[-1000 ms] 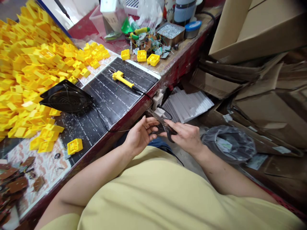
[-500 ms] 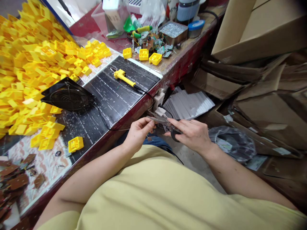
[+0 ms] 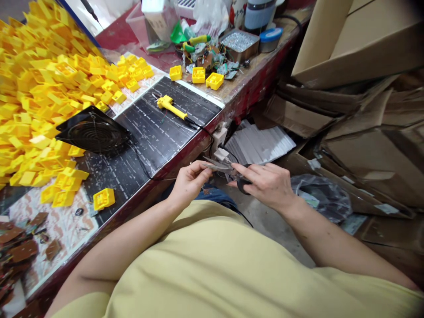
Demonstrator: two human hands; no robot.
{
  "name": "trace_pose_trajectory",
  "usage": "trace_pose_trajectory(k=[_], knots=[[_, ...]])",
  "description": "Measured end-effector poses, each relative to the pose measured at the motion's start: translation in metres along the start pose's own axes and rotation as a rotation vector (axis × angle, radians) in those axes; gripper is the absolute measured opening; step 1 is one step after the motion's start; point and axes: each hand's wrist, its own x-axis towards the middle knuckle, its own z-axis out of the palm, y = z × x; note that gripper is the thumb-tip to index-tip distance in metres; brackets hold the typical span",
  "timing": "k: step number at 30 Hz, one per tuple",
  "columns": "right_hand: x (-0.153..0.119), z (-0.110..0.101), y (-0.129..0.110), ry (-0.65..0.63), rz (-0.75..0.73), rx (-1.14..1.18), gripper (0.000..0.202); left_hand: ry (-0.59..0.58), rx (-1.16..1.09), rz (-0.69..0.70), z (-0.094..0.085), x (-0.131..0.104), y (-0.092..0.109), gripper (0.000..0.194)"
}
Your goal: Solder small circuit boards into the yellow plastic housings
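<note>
My right hand [image 3: 266, 183] is closed round the dark handles of a pair of scissors [image 3: 219, 166], with the index finger stretched along toward the pivot. The metal blades point left, toward the fingertips of my left hand [image 3: 190, 182]. Thumb and forefinger of my left hand are pinched together near the blade tips; what they hold is too small to make out. Both hands are in front of my body, just off the table's edge. Thin wires hang around and below the blades.
A yellow soldering iron [image 3: 172, 107] lies on the black mat [image 3: 145, 128], near a black fan [image 3: 94, 132]. Yellow plastic housings [image 3: 49, 88] are heaped at left, brown circuit boards [image 3: 24, 251] at lower left. A power socket [image 3: 220, 137] and cardboard boxes [image 3: 374, 163] are right of the table.
The scissors and my right hand have shifted very slightly, and the blades look a little turned. My left hand keeps its pinch in nearly the same place.
</note>
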Motion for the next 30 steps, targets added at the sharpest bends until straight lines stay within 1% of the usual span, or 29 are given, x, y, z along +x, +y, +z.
trace_pose_trajectory(k=[2,5,9,11,14,16,17,20,23,27,30], knots=[[0.0,0.0,0.002,-0.009,-0.009,0.012,0.032,-0.003,0.031,0.011,-0.001,0.0,0.003,0.008],[-0.001,0.003,0.004,-0.025,-0.016,0.046,0.033,-0.001,0.051,-0.008,-0.002,0.0,0.006,0.005],[-0.006,0.01,0.006,-0.034,0.0,0.106,0.031,-0.015,0.022,-0.068,-0.002,0.0,0.005,0.012],[-0.008,0.014,0.006,-0.027,0.027,0.14,0.03,-0.01,-0.043,-0.124,-0.002,0.0,0.001,0.017],[-0.008,0.019,0.008,0.023,0.11,0.19,0.031,0.034,-0.216,-0.263,-0.001,0.002,-0.002,0.024],[-0.006,0.02,0.006,0.062,0.173,0.225,0.038,0.045,-0.343,-0.341,-0.001,0.003,-0.001,0.03],[-0.004,0.02,0.004,0.071,0.198,0.244,0.043,0.046,-0.399,-0.358,0.0,0.004,0.0,0.032],[0.004,0.021,-0.009,0.068,0.239,0.31,0.051,0.089,-0.532,-0.343,0.001,0.005,0.003,0.033],[0.014,0.024,-0.028,0.097,0.255,0.364,0.048,0.134,-0.634,-0.296,0.002,0.005,0.003,0.03],[0.031,0.032,-0.051,0.141,0.244,0.412,0.036,0.108,-0.723,-0.243,0.003,0.002,0.004,0.03],[0.042,0.036,-0.061,0.156,0.231,0.433,0.031,0.081,-0.753,-0.209,0.002,-0.001,0.007,0.031]])
